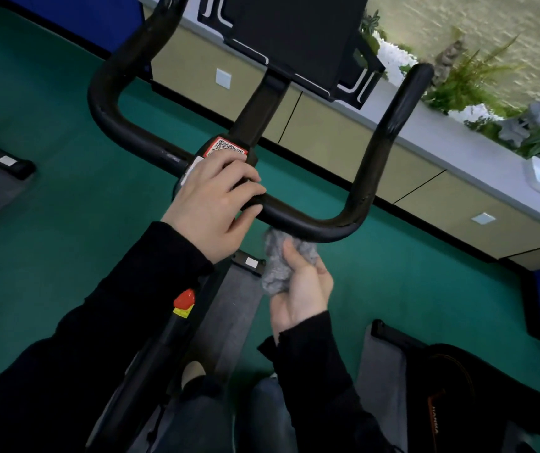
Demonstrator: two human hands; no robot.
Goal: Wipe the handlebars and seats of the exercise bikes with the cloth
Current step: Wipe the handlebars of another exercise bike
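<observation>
Our left hand (pixel 216 197) grips the handlebar (pixel 294 221) at its centre; our right hand (pixel 301 286) clutches the grey cloth (pixel 277 266) (just beneath the bar).

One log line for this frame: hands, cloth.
left hand grips handlebar centre | right hand holds grey cloth just below it | cloth-bar contact unclear

Left hand (pixel 216 204) grips handlebar (pixel 298 220); right hand (pixel 304 286) holds grey cloth (pixel 275 273).
</observation>
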